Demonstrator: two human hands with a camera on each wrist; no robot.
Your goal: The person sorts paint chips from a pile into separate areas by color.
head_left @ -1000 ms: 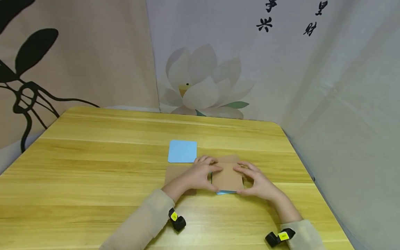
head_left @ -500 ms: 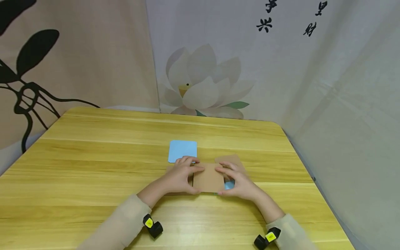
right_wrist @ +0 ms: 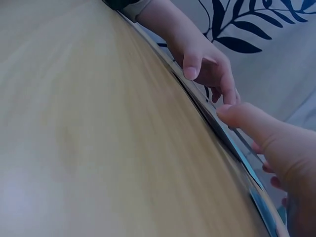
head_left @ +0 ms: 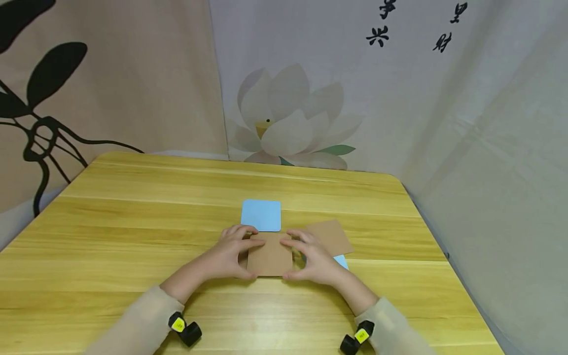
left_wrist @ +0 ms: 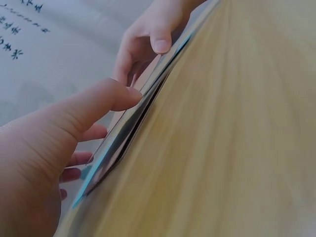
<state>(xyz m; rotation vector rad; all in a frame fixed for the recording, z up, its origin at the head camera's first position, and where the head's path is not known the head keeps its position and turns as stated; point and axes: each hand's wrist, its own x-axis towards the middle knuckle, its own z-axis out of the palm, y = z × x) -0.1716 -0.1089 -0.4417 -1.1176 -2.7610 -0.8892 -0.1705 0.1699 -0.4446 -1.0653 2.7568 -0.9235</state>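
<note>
A square brown card (head_left: 269, 256) lies between my two hands at the middle of the table in the head view. My left hand (head_left: 227, 254) grips its left side, thumb at the near corner and index finger along the top. Mirroring that, my right hand (head_left: 316, 262) holds the right side. In the left wrist view a blue edge (left_wrist: 98, 165) shows among thin layers below the thumb. Just beyond the brown card is a light blue card (head_left: 261, 215) with rounded corners. Most of whatever lies beneath the brown card is hidden.
To the right, another brown card (head_left: 332, 236) lies turned at an angle, with a blue card (head_left: 342, 261) partly showing under it behind the right hand. The wooden table (head_left: 133, 222) reaches back to a printed curtain (head_left: 293, 113).
Both hands have moved left together with the brown card, from over the right-hand cards to the spot below the light blue card. The right-hand brown and blue cards are now more exposed.
</note>
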